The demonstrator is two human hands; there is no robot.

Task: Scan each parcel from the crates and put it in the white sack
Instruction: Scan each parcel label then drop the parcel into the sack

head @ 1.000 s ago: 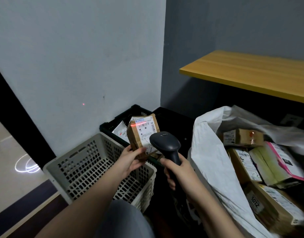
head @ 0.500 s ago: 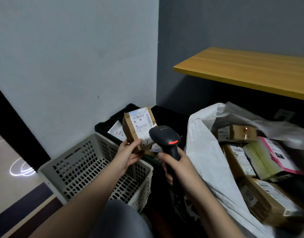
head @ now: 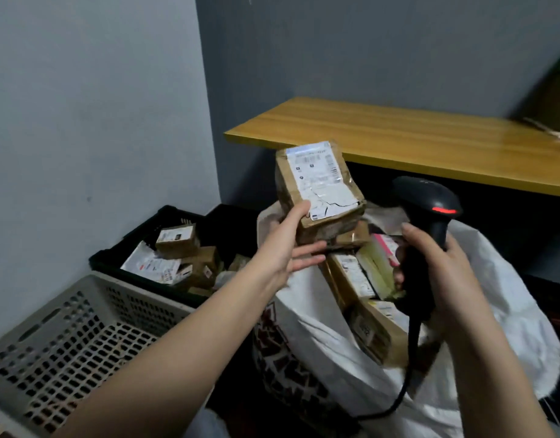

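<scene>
Left hand (head: 285, 248) grips brown parcel (head: 319, 194), label up, above white sack (head: 351, 368) mouth. Right hand (head: 443, 267) clamped on black scanner (head: 428, 203), just right of parcel.

Left hand (head: 288, 245) raised, seemingly gripping — right hand (head: 443, 267) curled, gripping.

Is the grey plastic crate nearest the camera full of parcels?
No, the grey crate shows only its bare perforated floor, while the parcels lie in the black crate behind it and in the white sack.
</scene>
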